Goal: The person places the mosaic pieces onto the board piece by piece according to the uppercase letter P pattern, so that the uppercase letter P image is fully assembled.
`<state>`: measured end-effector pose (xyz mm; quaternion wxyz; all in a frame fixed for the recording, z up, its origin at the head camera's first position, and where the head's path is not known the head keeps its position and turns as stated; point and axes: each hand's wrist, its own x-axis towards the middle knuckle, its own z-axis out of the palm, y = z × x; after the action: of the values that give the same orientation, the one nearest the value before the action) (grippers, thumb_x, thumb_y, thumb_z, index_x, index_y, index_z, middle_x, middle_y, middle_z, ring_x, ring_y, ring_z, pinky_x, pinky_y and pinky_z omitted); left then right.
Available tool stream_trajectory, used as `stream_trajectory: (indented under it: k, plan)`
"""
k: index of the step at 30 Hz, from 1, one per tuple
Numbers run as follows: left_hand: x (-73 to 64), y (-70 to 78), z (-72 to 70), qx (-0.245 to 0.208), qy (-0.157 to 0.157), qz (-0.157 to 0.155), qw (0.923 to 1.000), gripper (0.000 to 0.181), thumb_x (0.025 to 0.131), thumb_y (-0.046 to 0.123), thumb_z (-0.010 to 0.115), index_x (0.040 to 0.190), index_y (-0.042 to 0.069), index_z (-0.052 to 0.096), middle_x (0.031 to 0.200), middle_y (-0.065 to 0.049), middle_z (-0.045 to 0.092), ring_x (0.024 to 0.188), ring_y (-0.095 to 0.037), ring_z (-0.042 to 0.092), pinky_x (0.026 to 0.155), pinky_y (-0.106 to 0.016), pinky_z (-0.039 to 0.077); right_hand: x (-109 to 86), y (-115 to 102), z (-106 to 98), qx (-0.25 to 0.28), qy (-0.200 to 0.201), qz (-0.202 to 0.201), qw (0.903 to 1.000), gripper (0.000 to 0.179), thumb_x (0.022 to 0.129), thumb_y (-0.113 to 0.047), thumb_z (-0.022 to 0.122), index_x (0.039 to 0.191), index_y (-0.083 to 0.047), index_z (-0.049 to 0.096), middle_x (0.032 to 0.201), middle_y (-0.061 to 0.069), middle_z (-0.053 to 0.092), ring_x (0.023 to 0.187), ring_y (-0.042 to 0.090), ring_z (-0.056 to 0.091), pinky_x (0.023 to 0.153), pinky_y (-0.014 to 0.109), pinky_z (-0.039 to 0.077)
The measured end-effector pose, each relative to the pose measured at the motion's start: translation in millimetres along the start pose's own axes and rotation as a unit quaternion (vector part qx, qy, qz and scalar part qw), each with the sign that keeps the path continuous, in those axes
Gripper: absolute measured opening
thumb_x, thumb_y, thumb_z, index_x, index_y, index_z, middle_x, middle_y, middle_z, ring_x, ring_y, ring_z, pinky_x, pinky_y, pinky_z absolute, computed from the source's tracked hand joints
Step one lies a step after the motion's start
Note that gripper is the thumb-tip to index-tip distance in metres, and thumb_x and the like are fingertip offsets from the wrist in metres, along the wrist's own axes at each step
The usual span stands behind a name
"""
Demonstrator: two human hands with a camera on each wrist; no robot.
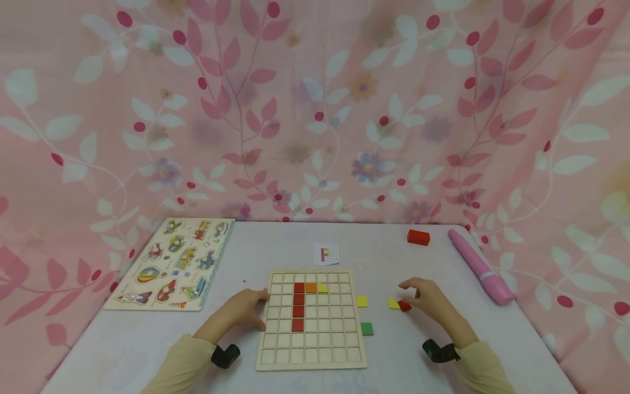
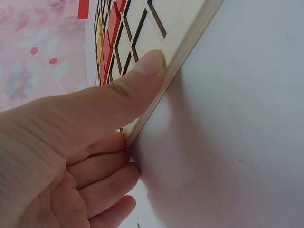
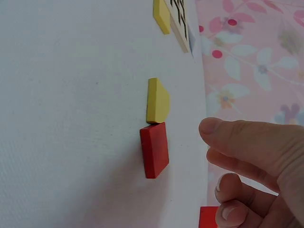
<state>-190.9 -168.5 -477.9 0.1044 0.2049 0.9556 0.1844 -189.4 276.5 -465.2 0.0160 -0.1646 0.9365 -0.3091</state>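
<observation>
A wooden grid board (image 1: 334, 325) lies in the middle of the white table. A column of red tiles (image 1: 298, 311) sits in its cells, with an orange tile (image 1: 311, 288) and a yellow tile (image 1: 322, 288) along the top row. My left hand (image 1: 246, 307) holds the board's left edge, thumb on the rim in the left wrist view. To the right, my right hand (image 1: 429, 298) hovers with loosely bent fingers and nothing in them. Close by it lie a red tile (image 3: 155, 150) and a yellow tile with a rounded side (image 3: 158, 101), end to end.
Beside the board's right edge lie another yellow tile (image 1: 362, 301) and a green tile (image 1: 367, 329). A small pattern card (image 1: 326, 254) is behind the board. A picture puzzle (image 1: 169, 262) lies at left; a red block (image 1: 418, 237) and a long pink object (image 1: 479, 267) are back right.
</observation>
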Motion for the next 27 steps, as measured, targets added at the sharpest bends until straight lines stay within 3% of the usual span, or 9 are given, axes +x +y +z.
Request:
stream_trajectory:
  k: [12, 21, 27]
  plan:
    - [-0.8, 1.6, -2.2, 0.003, 0.001, -0.005, 1.0, 0.074, 0.052, 0.024, 0.086, 0.116, -0.001, 0.058, 0.115, -0.015, 0.057, 0.106, -0.035, 0.049, 0.089, -0.045, 0.038, -0.4, 9.3, 9.6, 0.0, -0.05, 0.021, 0.9986, 0.025, 0.075, 0.002, 0.068, 0.1, -0.002, 0.065, 0.096, 0.01, 0.06, 0.071, 0.018, 0.047, 0.06, 0.024, 0.045]
    - [0.0, -0.9, -0.1, -0.006, 0.001, -0.005, 1.0, 0.07, 0.052, 0.023, 0.086, 0.113, 0.002, 0.06, 0.121, -0.016, 0.053, 0.108, -0.035, 0.048, 0.089, -0.045, 0.038, -1.0, 7.4, 9.2, -0.006, -0.071, 0.008, 0.9974, 0.021, 0.074, 0.001, 0.069, 0.095, -0.003, 0.066, 0.091, 0.006, 0.059, 0.073, 0.019, 0.048, 0.062, 0.027, 0.046]
    - [-0.5, 0.0, -0.3, -0.008, 0.001, -0.004, 1.0, 0.072, 0.052, 0.022, 0.086, 0.114, 0.0, 0.059, 0.117, -0.016, 0.056, 0.106, -0.035, 0.049, 0.088, -0.045, 0.038, 0.2, 6.8, 10.0, -0.006, -0.078, 0.019, 0.9968, 0.019, 0.073, 0.0, 0.07, 0.092, -0.003, 0.067, 0.085, 0.003, 0.057, 0.076, 0.021, 0.05, 0.069, 0.035, 0.049]
